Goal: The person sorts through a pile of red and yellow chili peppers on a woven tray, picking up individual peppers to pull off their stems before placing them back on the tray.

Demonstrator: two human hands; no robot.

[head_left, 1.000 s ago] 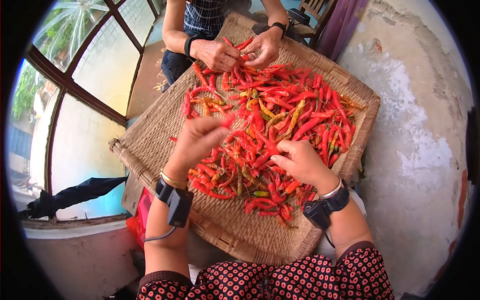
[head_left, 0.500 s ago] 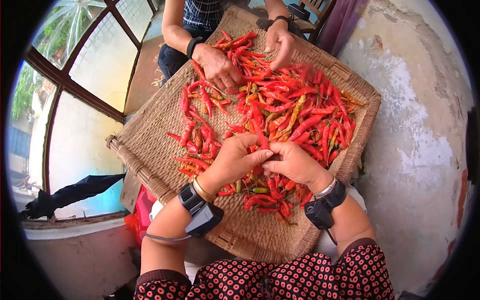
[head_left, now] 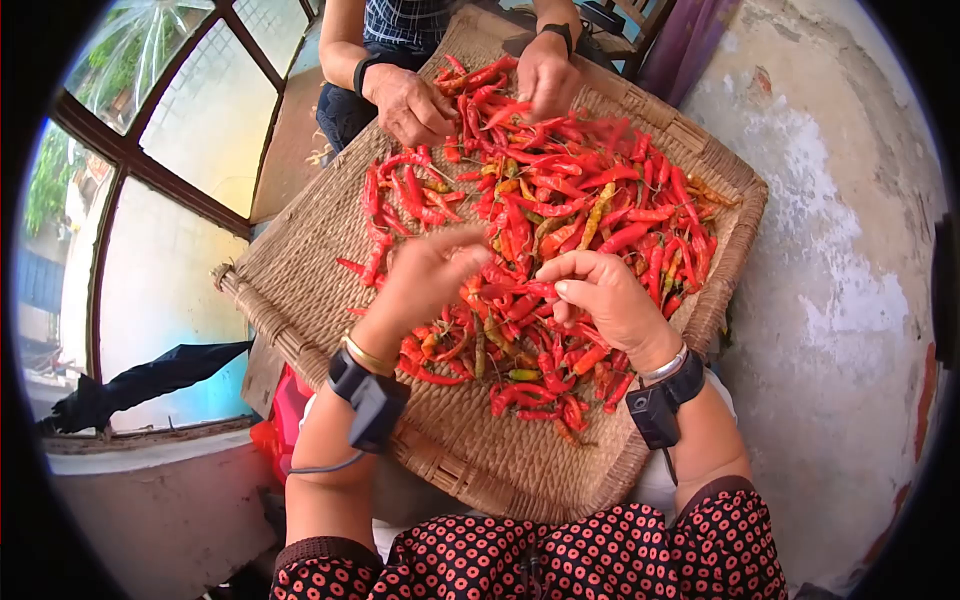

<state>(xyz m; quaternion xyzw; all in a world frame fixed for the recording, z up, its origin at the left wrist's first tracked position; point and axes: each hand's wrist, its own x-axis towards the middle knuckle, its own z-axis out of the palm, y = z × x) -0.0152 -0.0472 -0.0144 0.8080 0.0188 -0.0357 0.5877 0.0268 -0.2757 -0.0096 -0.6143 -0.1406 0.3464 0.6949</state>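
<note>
Red chilli (head_left: 518, 290) pinched in my right hand (head_left: 608, 300) above the woven tray (head_left: 300, 255), my left hand (head_left: 422, 278) too blurred to tell its grip, I judge this one-at-a-time handling, next wanting a steady pinch.

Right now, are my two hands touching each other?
No, a visible gap separates the left hand from the right hand, with red peppers showing between them.

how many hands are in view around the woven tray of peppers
4. Over the middle of the woven tray: the wearer's left hand, the wearer's right hand. At its far side: the facing person's right hand, their left hand. No others show.
</note>
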